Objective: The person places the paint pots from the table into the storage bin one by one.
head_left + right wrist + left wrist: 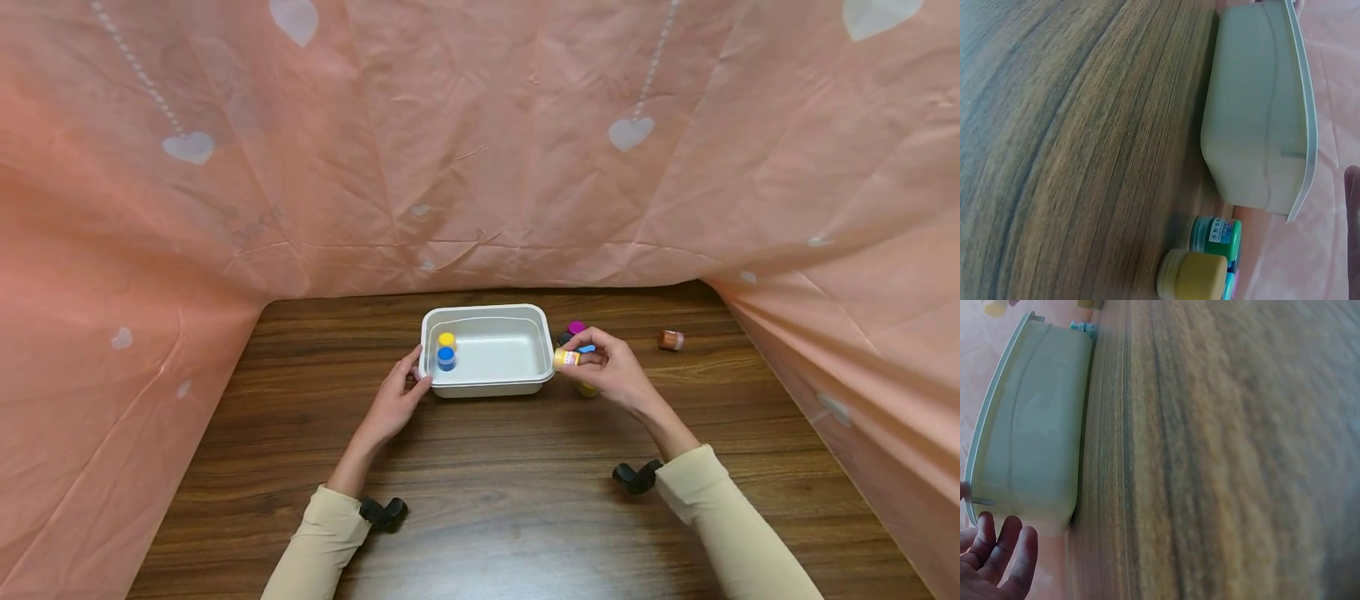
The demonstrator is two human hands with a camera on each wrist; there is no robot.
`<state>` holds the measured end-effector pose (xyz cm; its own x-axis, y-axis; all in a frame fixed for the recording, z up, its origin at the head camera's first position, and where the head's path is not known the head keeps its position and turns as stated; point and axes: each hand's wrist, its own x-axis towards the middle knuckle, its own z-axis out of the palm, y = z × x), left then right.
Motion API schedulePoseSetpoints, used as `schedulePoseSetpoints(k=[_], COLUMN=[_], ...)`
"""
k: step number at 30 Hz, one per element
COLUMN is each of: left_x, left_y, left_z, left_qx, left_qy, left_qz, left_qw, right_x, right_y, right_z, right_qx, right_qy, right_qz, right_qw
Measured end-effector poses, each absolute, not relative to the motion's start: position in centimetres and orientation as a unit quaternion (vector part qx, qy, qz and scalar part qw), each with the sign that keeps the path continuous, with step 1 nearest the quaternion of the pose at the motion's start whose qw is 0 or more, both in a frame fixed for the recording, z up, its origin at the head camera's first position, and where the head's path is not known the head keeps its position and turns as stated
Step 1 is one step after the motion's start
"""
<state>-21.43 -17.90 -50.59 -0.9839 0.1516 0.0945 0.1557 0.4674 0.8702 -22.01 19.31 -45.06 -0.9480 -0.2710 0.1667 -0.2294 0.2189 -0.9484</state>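
A white plastic tub stands on the table, with a yellow-lidded paint jar and a blue-lidded paint jar inside at its left end. My left hand grips the tub's left side, thumb at the rim and fingers against the outer wall. Between thumb and fingertips, my right hand pinches a small yellow-orange paint jar beside the tub's right rim. That jar is tipped on its side in the air, its label showing.
Right of the tub, partly behind my right hand, are a magenta-lidded jar, a yellow jar and a green jar. Farther right a brown jar lies on its side. A pink curtain surrounds the wooden table.
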Motion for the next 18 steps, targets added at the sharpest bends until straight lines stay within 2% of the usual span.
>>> schedulePoseSetpoints(k=[8, 18], left_x=[-21.3, -21.4], left_y=[-18.1, -17.9], left_z=[-50.6, -50.7], left_qx=[-0.090, -0.095], left_qy=[-0.859, -0.858], left_qz=[-0.504, -0.504], left_qw=[0.003, 0.013], right_x=[-22.6, -23.3], right_y=[18.5, 16.7], right_z=[-45.6, -45.0], right_qx=[-0.191, -0.176], right_qy=[0.814, 0.794], right_qz=[-0.548, -0.582], right_qw=[-0.024, -0.014])
